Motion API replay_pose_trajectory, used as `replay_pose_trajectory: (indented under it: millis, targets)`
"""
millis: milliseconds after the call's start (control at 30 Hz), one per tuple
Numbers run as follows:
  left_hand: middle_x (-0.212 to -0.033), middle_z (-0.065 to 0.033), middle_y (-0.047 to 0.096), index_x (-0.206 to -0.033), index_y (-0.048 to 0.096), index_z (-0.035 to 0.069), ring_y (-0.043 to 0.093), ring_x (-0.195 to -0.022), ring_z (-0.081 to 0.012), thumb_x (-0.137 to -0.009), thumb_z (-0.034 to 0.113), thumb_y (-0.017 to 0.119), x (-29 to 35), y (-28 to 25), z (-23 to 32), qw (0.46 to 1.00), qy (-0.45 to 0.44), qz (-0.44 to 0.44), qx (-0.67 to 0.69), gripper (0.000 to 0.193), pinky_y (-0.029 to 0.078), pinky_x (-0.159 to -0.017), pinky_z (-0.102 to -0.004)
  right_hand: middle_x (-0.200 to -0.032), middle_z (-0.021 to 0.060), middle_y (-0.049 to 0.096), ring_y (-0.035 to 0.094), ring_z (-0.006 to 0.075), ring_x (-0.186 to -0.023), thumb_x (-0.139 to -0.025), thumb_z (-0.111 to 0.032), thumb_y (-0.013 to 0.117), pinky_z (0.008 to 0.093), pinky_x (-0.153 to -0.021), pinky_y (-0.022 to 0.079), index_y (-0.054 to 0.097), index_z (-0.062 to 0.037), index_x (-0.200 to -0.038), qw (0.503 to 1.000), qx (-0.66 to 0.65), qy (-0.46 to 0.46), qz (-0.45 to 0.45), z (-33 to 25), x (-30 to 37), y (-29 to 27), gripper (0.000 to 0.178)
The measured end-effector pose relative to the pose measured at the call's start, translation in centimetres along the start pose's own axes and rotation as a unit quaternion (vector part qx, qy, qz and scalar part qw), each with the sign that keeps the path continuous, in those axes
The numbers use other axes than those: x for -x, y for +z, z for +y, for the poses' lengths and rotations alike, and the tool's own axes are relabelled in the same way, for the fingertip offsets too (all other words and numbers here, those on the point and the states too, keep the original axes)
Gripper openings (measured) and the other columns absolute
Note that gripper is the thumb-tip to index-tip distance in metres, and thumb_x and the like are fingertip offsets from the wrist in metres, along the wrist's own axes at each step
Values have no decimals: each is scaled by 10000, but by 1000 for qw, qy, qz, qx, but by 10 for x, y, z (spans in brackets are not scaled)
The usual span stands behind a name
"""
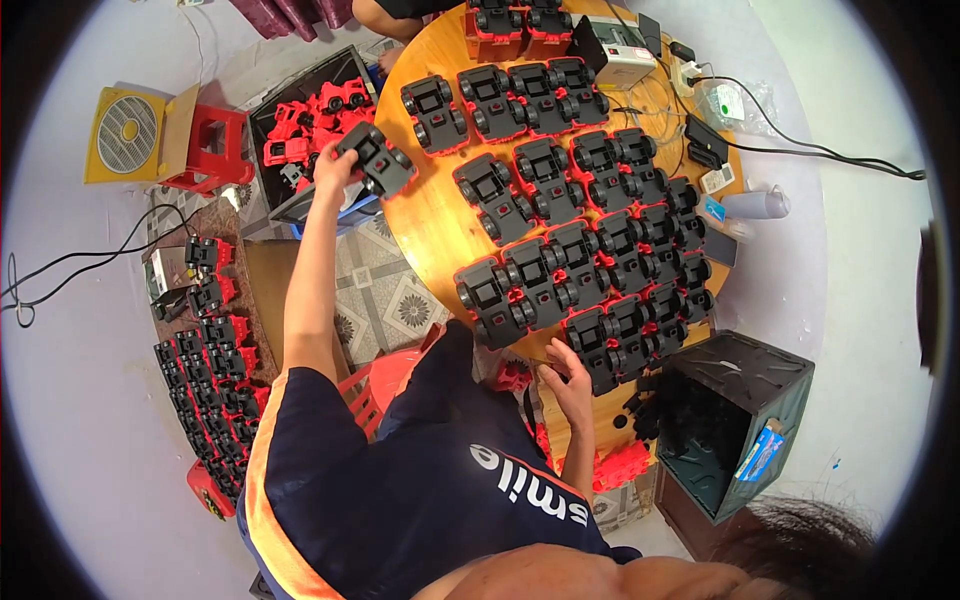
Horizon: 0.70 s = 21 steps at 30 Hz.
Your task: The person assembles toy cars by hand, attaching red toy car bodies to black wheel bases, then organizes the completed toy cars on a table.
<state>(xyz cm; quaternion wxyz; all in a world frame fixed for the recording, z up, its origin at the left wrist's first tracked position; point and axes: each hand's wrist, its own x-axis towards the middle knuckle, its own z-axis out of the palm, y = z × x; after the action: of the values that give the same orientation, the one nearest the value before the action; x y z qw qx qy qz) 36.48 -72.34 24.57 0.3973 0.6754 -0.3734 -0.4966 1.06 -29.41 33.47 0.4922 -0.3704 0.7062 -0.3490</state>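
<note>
Dark hair (815, 525) is seen nearest the camera, at the lower edge, with a navy shirt (400, 490) beside it. One black-and-red toy vehicle (380, 165) is pinched at its left end between the thumb and fingers of the left hand (335, 168). It is held underside up, wheels exposed, at the left edge of a round wooden table (420, 220), beside a dark crate (257, 140) in which red toy bodies (290, 148) are piled. The right hand (570, 385) is held with fingers loosely parted and bent, close to upturned toy vehicles (545, 270) set in rows on the table; whether these are touched cannot be told. Small black parts (695, 410) are contained in a tipped green-black bin (785, 385) at the right.
</note>
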Motion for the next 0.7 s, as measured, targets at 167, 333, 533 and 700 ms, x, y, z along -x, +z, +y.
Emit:
replay_pose_trajectory:
  millis: [167,333,533,700]
  targets:
    - [-1121,-118,657,-1379,491,45,679,-873,-181,-805,111,675,-62,2,0,999,24,23,-38,607,597,-682,-328,-1263,152,620,603,233,-1143,-856,-160,736,353,-982,468,518,-41,-1370,1000,-6,-7,7,4,0,3,570]
    - [-1121,-98,664,-1414,460,66,672,-850,-162,-831,164,695,-53,27,17,998,23,-44,-28,636,563,-646,-319,-1272,140,609,590,221,-1145,-881,-134,707,342,-976,470,494,-49,-1393,1000,-3,6,15,17,12,6,561]
    - [-1095,-46,661,-1360,511,94,621,-917,-152,-878,421,680,-58,35,16,994,10,-108,-16,607,516,-736,-364,-1247,132,612,594,220,-1135,-866,-182,721,331,-975,463,517,-34,-1362,997,-32,24,59,18,27,11,556]
    - [-1221,-140,621,-1305,563,55,613,-1070,-266,-876,537,638,-38,47,25,993,-62,-97,5,649,529,-834,-471,-1210,164,606,596,283,-1117,-864,-280,695,369,-952,470,536,-33,-1330,997,11,-20,76,30,44,5,551]
